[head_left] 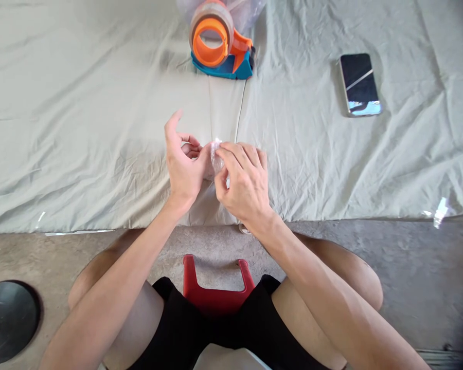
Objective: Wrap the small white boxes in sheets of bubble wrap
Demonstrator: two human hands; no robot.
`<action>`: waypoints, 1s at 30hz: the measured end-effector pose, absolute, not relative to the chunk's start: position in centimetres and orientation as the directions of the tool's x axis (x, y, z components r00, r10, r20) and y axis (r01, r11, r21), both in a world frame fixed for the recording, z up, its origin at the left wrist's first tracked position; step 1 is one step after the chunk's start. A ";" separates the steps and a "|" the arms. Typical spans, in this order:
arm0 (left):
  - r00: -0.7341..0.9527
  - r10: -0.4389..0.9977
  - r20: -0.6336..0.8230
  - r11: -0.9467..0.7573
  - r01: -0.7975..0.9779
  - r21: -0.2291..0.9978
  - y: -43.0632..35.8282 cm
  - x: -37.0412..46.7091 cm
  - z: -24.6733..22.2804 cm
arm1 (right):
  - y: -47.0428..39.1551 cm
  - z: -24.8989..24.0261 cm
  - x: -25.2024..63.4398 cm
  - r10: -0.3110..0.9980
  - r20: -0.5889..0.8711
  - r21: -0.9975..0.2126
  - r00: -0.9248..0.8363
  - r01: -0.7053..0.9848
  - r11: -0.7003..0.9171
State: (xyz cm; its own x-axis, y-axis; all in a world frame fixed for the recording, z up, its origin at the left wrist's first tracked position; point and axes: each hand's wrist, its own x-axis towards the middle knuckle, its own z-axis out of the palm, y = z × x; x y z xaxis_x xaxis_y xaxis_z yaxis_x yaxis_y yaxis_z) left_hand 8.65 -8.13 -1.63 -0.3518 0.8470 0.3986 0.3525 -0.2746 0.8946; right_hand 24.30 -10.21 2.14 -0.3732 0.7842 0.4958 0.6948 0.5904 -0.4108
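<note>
Fingers of our left hand and right hand grasped the small bubble-wrap piece between them, over the grey tablecloth near its front edge. We judged that light, even pressure, with its edges kept aligned, would avoid crumpling it.

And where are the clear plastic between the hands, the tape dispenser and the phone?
Clear plastic (214,160): head view, middle of its visible part.
Tape dispenser (224,41): head view, right side of its orange hub.
Phone (360,87): head view, middle of its dark face.
</note>
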 end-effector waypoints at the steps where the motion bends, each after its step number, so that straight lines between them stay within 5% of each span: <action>1: -0.364 0.832 0.418 -0.278 0.377 0.883 -8.3 8.8 -1.2 | -10.1 2.3 24.3 0.800 0.471 -0.440 -0.372 0.687 0.579; 8: -0.237 0.676 0.698 -0.512 0.530 0.676 -11.0 9.6 1.8 | -8.9 2.8 25.5 0.851 0.344 -0.661 -0.396 0.542 0.519; 18: -0.268 0.874 0.406 -0.284 0.396 0.873 -13.1 10.4 1.7 | -8.1 3.5 27.4 0.858 0.145 -0.847 -0.492 0.387 0.365; 30: -0.356 0.867 0.350 -0.214 0.369 0.905 -11.3 10.5 1.3 | -7.8 2.0 28.7 0.774 0.241 -0.723 -0.586 0.423 0.546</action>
State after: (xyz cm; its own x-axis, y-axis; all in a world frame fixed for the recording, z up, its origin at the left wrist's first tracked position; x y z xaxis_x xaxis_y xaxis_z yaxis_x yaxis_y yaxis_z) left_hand 10.52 -11.33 1.35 -0.3559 0.8666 0.3498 0.3691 -0.2135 0.9045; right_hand 28.68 -7.77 2.03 -0.5860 0.7735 0.2414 0.4227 0.5460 -0.7233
